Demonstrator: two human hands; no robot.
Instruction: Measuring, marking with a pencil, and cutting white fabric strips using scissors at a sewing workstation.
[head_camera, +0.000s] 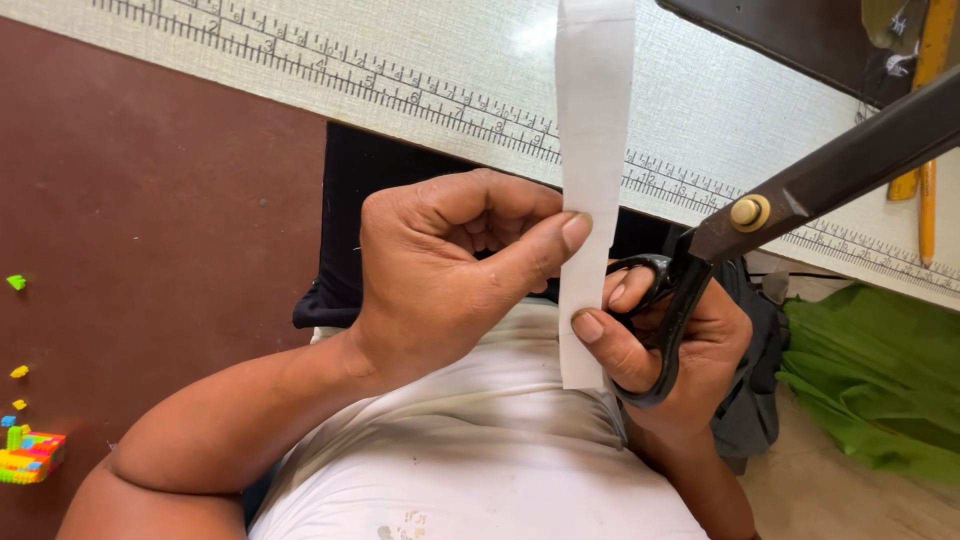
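A narrow white strip (592, 200) of paper or cloth — which cannot be told — is held upright in front of the body, its upper end running out of the top of the view and its lower end hanging over the white shirt (470, 440). The strip is pinched along its left edge by the left hand (450, 265), whose grip is closed on it between thumb and curled fingers. Lower down, the strip is touched by the thumb of the right hand (670, 345). That hand's grip is closed through the black handle loops of a large pair of scissors (800, 185), whose dark blades are seen reaching up and to the right, past a brass pivot screw — whether the blades are parted cannot be told.

Beyond the hands a pale surface (420, 40) printed with a ruler scale is seen. Green fabric (880, 390) lies at the right, and small coloured toy bricks (30, 455) lie on the brown floor (150, 200) at the left.
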